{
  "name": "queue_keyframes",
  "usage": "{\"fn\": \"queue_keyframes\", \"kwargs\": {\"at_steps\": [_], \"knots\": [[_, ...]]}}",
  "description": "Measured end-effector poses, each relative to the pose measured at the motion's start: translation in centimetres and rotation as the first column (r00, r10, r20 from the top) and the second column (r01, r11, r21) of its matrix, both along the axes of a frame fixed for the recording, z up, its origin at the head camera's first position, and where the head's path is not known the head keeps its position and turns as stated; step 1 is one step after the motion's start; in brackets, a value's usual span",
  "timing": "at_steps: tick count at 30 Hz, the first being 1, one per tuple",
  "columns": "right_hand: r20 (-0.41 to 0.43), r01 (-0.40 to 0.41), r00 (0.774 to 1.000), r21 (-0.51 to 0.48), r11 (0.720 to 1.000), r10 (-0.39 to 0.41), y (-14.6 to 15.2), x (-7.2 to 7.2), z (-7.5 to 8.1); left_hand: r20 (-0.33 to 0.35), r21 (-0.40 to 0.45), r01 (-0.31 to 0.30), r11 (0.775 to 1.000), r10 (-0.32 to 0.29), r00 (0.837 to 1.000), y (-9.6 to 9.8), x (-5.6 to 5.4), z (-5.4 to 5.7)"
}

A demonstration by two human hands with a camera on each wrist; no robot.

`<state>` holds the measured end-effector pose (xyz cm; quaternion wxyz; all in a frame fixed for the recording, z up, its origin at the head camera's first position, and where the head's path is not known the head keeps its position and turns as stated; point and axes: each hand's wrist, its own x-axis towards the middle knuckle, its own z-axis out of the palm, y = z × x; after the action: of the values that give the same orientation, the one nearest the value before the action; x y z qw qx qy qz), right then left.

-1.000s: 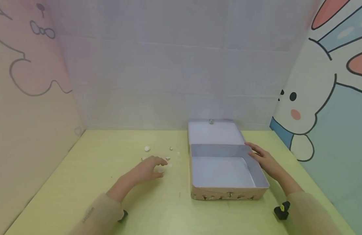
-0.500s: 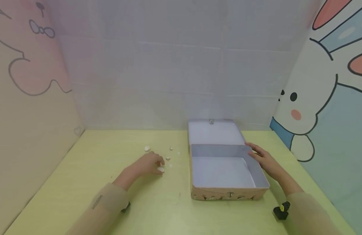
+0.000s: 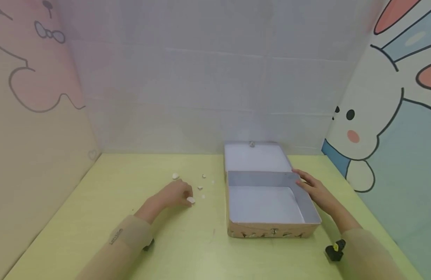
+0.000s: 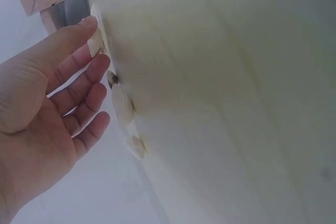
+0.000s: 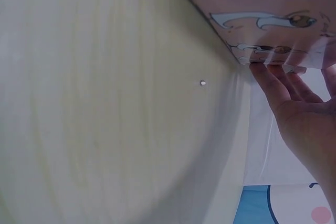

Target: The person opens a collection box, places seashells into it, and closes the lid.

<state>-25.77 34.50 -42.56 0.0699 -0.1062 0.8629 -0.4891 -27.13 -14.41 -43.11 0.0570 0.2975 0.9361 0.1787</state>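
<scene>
My left hand (image 3: 171, 193) pinches a white seashell (image 3: 190, 200) between thumb and fingertips, low over the table left of the box. In the left wrist view, the shell (image 4: 96, 40) is at the thumb tip, the other fingers loosely bent below. More small shells lie around that hand, among them a round white shell (image 3: 175, 176) behind it and a smaller shell (image 3: 200, 188) to its right. My right hand (image 3: 318, 193) holds the right wall of a pink patterned box (image 3: 271, 230), its thumb at the rim and its fingers against the outside. The box interior holds nothing.
The box's white-lined lid (image 3: 255, 157) is folded back toward the rear wall. Small shell bits (image 3: 204, 176) lie between the left hand and the box on the pale yellow table (image 3: 107, 186). Printed wall panels (image 3: 387, 116) stand around it.
My left hand has closed its fingers on the shell, and the shell has turned slightly and shifted up. The right hand and the box have not moved.
</scene>
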Motion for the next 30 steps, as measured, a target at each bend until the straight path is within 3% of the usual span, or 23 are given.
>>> {"fn": "queue_keyframes", "kwargs": {"at_steps": [8, 15, 23, 30], "knots": [[0.016, 0.015, 1.000, 0.004, 1.000, -0.015, -0.1, -0.1, 0.0, -0.020, 0.057, -0.028, 0.998, 0.029, 0.999, -0.1, 0.1, 0.5], [0.015, 0.025, 1.000, 0.004, 1.000, -0.026, -0.2, 0.0, 0.0, -0.095, 0.079, -0.068, 0.995, 0.075, 0.993, 0.3, 0.4, 0.5], [0.014, 0.017, 1.000, -0.008, 1.000, -0.017, -0.2, 0.1, 0.1, -0.220, 0.147, -0.072, 0.986, 0.104, 0.970, 1.2, 1.3, 1.5], [0.024, 0.025, 0.999, -0.018, 1.000, -0.025, -0.2, 0.1, 0.1, -0.315, 0.240, -0.063, 0.969, 0.139, 0.939, 2.0, 1.8, 2.1]]}}
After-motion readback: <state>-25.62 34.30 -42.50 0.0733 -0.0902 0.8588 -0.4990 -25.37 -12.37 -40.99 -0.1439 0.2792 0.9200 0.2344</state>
